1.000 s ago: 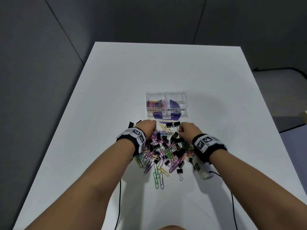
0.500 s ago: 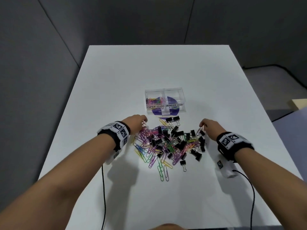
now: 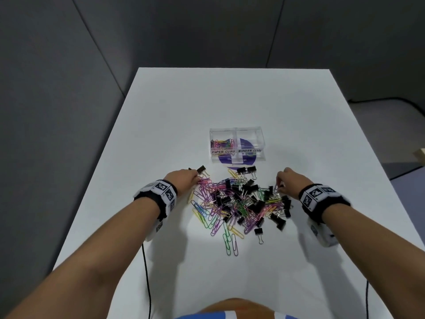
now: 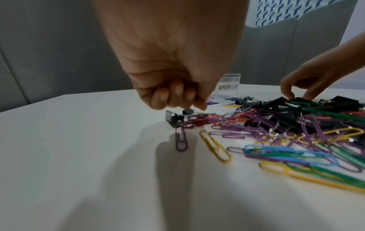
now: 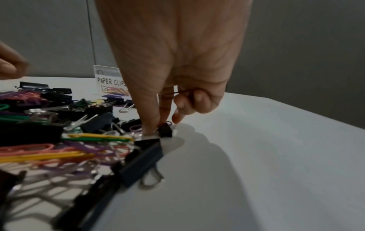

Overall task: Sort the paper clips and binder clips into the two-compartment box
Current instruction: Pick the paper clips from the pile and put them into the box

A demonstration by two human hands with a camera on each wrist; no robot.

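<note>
I work pile [image 3: 239, 203] from both edges — right hand [image 5: 173, 87] pinching binder clip [image 5: 165, 129], left hand [image 4: 173, 75] fingers curled, grasp unclear. Box [image 3: 236, 143] just beyond on worktop [image 3: 230, 100], within easy reach.

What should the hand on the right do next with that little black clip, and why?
Probably lift it and carry it to the box's BINDER CLIPS side. The right hand already pinches a small black binder clip at the pile's edge, and that side looks empty.
</note>
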